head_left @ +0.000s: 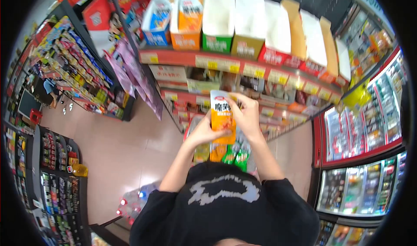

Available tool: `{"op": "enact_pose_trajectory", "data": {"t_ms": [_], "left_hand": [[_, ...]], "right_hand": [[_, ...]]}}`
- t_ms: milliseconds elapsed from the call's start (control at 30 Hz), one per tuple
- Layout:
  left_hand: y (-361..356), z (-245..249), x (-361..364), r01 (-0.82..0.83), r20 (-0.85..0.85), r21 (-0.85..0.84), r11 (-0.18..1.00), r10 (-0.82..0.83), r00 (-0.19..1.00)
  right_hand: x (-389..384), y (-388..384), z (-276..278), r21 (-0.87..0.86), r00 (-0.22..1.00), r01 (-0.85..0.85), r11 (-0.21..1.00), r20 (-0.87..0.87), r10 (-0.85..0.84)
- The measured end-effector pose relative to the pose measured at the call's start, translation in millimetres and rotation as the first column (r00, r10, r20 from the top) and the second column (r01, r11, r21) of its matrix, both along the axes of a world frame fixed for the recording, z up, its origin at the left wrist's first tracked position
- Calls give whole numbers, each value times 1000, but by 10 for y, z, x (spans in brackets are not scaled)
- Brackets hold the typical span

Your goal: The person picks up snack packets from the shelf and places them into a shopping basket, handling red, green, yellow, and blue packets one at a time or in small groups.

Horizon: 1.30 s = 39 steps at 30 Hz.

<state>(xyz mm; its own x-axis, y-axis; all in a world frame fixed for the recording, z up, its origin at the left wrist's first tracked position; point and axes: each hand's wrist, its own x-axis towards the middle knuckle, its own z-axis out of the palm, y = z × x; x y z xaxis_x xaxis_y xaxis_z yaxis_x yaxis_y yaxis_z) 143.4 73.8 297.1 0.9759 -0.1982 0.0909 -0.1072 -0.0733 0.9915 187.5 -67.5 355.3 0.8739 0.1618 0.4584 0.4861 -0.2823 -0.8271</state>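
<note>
An orange snack packet [221,121] with a white top and dark lettering stands upright between my hands, in front of the shelf. My left hand [206,131] grips its lower left side, thumb across the front. Fingers of my right hand [246,114] pinch the packet's upper right edge. Below the hands, close to my body, lie green packets [236,155] and orange packets [218,151], partly hidden by my shirt and arms. On the top shelf ahead, the orange display box [186,38] holds similar orange packets, and the blue display box [156,36] holds blue ones.
Several open boxes, including a green one [217,43], line the red shelf edge [208,58]. Glass-door coolers [360,124] stand to the right. A snack rack [78,59] and a dark shelf unit [56,176] are on the left. Bottles [132,204] stand on the floor behind my left arm.
</note>
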Motion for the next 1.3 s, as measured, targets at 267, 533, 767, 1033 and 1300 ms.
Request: {"op": "enact_pose_trajectory", "data": {"t_ms": [267,533,767,1033,1300], "left_hand": [[-153,-2376,-155,206,-517,-117,971,-237,823],[-178,-4062,-480,323,-854,321,891,124,505],[-312,-4097,-619,306,-766,537,786,303,567],[-301,-4035,-715,273,-674,516,812,189,714],[-289,-4288,-687,418,-745,544,727,190,639]], "right_hand": [[-360,-652,-2179,-518,843,-60,853,-484,-235],[-874,-1238,-2967,-631,558,-609,480,-771,-306],[-978,-969,-2647,-674,638,-581,456,-725,-259],[-1216,-828,-2736,-669,680,-577,469,-711,-177],[-1267,-1031,-2847,-647,616,-634,424,-754,-230]]}}
